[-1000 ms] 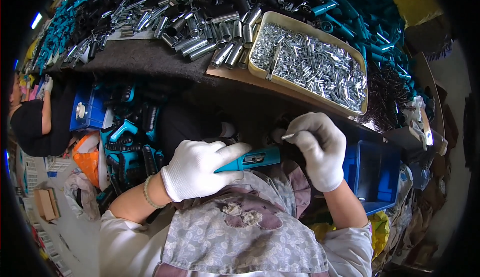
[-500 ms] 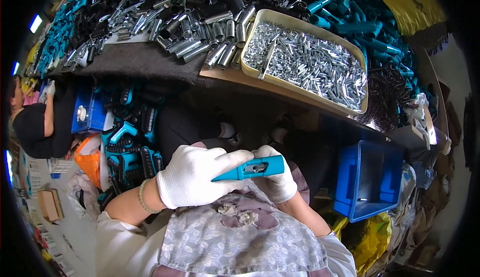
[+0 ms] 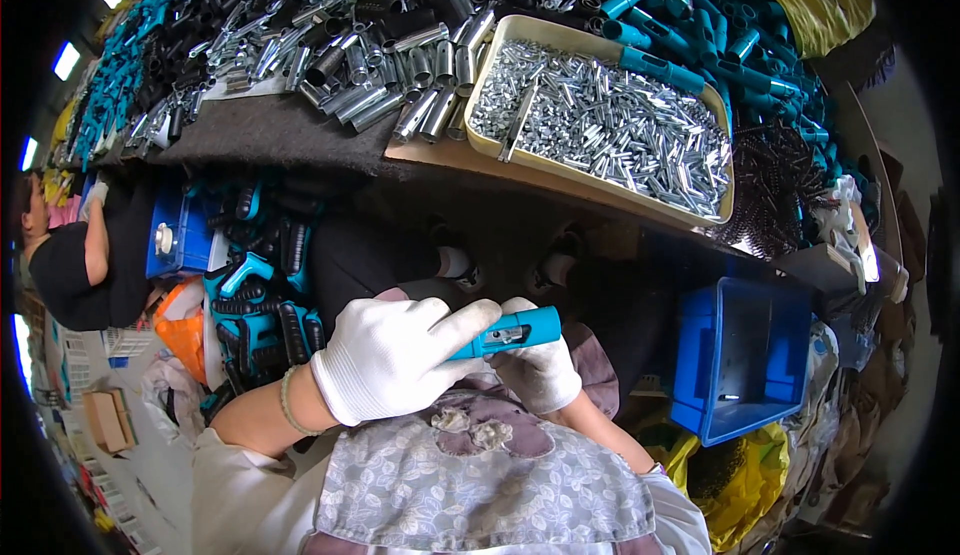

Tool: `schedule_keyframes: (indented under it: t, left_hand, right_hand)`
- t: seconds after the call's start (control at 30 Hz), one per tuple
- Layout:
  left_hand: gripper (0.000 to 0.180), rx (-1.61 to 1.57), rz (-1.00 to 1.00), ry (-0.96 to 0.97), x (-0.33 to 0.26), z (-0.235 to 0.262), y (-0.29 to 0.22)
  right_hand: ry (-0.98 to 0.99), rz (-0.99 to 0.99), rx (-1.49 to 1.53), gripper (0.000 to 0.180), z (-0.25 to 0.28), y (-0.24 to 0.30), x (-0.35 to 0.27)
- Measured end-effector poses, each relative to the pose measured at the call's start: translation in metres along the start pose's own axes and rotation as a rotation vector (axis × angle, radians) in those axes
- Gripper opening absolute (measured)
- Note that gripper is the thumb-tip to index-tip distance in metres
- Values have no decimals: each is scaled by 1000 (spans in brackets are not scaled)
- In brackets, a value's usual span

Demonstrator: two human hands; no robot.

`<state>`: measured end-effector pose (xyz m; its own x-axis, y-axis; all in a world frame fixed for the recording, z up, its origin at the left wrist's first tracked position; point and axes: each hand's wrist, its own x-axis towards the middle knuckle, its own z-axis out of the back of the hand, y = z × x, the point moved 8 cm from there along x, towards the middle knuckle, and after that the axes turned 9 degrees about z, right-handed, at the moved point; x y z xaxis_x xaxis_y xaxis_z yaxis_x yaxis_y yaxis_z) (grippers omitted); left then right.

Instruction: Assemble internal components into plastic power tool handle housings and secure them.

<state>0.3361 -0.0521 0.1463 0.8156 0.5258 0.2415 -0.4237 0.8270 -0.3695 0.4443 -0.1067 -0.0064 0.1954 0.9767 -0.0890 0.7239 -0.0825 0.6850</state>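
Note:
A teal tubular part [image 3: 535, 328] lies sideways between my two white-gloved hands above my lap, a silvery metal piece showing in its side slot. My left hand [image 3: 390, 355] wraps round its left end, with the fingers reaching along its near side and top. My right hand [image 3: 540, 367] grips the tube from behind and below; some of its fingertips are hidden by the part. Ahead on the table stands a cream tray [image 3: 580, 183] full of small metal pins. Another teal tube [image 3: 662, 69] rests across the tray's far rim.
Metal sleeves [image 3: 365, 105], black springs and teal tubes pile up along the table [image 3: 290, 127]. A blue bin [image 3: 690, 355] with a small piece inside stands at my right. Teal-and-black handles [image 3: 245, 305] heap at my left. Farther left, a person in dark clothes [image 3: 70, 265] sits working.
The teal part has shifted slightly left and up in my hands, and my left fingers now cover more of its pointed end. A teal tube now lies across the tray's rim.

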Motion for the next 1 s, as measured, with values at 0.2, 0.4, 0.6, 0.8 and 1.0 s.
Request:
schedule_keyframes:
  t: [0.2,0.4,0.6,0.8,1.0]
  left_hand:
    - [50,14,-3,45,-1,-5,-5]
    - [51,-14,-3,51,-2,-9,-3]
    - [50,-95,4,60,1,-11,1]
    - [49,-79,-1,41,1,-10,0]
    - [47,-239,26,89,-1,-17,6]
  right_hand:
    - [122,72,-176,15,2,-2,8]
    - [110,43,-151,20,8,-5,5]
    - [79,150,-226,23,9,-5,5]
    - [61,127,-240,22,5,0,0]
    - [66,149,-283,24,1,4,-8]
